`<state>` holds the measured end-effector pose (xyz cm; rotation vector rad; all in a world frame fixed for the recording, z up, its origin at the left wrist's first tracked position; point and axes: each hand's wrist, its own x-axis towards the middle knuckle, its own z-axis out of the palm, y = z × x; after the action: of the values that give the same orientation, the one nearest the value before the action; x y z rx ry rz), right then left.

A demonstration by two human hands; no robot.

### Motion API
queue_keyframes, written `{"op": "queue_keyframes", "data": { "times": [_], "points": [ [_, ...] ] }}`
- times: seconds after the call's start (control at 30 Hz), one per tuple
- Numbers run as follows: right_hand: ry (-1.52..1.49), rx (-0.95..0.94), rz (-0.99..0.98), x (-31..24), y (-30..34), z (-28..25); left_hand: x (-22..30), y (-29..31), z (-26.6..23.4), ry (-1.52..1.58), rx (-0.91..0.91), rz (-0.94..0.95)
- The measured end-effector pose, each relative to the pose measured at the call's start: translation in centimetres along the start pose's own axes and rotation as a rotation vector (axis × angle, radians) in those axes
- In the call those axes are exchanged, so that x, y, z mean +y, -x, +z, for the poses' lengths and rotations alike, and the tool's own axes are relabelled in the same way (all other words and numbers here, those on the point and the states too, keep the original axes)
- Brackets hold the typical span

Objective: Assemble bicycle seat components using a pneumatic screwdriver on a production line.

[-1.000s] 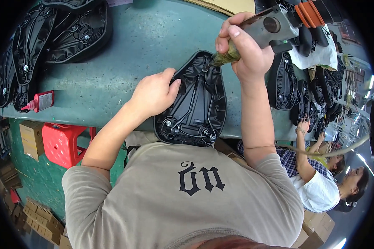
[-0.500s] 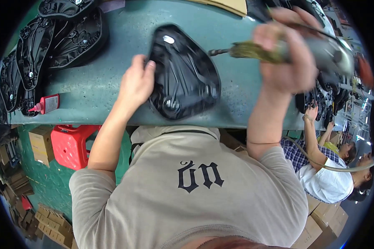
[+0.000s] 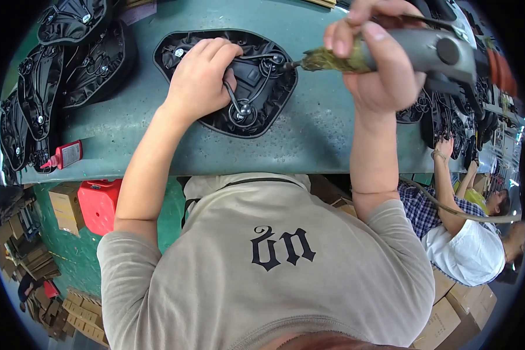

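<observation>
A black bicycle saddle point(image 3: 256, 125) lies upside down on the green-topped table, showing its metal rails, coil springs and gathered cover. Across its narrower part my left hand point(image 3: 201, 79) is closed round the rails. My right hand point(image 3: 385, 64) grips a grey pneumatic screwdriver point(image 3: 417, 52), its nose wrapped in worn yellow-green tape. The driver's bit point(image 3: 294, 65) points left and meets the saddle near the upper right spring; my view does not show the fastener under it.
More black saddles point(image 3: 79, 64) are heaped at the left. A red bottle point(image 3: 67, 154) lies by the table's near edge, above a red stool point(image 3: 101, 204). Cardboard boxes point(image 3: 449, 315) stand at lower right. Another person point(image 3: 464, 248) works at the table's right.
The saddle has turned and shifted up and left. My left hand has moved from its edge onto the rails. The screwdriver has come left, its bit now at the saddle's spring.
</observation>
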<state>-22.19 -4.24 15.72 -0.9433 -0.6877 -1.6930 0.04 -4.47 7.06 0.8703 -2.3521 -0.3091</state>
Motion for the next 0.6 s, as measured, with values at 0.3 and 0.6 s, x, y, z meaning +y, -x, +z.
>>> {"op": "queue_keyframes", "data": {
  "times": [0.3, 0.6],
  "points": [
    [0.931, 0.474, 0.562, -0.5, 0.9, 1.1, -0.3, -0.5, 0.5, 0.05, 0.119, 0.04],
    [0.901, 0.169, 0.581, -2.5, -0.5, 0.8, -0.3, 0.7, 0.3, 0.057, 0.116, 0.012]
  ]
}}
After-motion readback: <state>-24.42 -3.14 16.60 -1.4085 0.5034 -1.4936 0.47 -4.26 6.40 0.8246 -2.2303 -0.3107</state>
